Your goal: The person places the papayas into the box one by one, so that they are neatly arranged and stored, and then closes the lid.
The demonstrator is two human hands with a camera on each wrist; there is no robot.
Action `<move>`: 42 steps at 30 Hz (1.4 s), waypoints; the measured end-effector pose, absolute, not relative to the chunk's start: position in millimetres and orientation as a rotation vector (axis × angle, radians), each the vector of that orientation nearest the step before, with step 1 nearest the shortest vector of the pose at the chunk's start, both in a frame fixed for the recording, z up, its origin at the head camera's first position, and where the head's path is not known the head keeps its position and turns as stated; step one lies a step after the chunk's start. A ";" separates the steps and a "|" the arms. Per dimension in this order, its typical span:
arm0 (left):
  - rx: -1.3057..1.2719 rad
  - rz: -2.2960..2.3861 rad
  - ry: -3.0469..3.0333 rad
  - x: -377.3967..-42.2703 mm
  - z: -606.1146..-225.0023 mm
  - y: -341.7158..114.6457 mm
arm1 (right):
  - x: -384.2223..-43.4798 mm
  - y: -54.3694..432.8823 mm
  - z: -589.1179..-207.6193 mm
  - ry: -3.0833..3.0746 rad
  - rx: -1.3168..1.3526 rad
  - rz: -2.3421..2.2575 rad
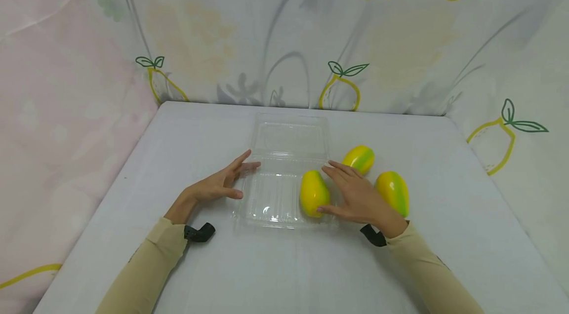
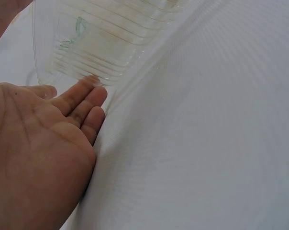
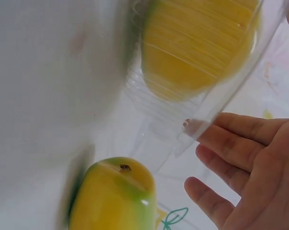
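Currently left hand [image 1: 220,183] and right hand [image 1: 357,200] flank clear container [image 1: 271,195], palms inward, fingers extended, gripping nothing; container lies midway across desk [image 1: 266,274], lid [image 1: 291,135] near far edge, yellow-green fruit [image 1: 313,193] inside.

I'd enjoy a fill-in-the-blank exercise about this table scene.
Inside the clear container lies just ____ yellow-green fruit.
On the table outside it, the other fruits number ____.
The container's lid is ____, not closed.
Of the left hand and right hand, the ____ one is nearer the fruit inside.

Missing words: one; two; open; right.
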State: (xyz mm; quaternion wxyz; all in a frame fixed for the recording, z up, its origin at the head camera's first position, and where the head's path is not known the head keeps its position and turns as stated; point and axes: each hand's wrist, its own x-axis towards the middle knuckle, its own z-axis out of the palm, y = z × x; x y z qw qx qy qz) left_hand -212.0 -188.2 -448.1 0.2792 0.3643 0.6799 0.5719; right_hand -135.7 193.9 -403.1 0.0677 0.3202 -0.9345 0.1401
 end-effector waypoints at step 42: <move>0.904 1.545 1.819 -211.0 -447.2 -189.9 | -108.6 322.6 -409.3 -2.920 0.733 0.597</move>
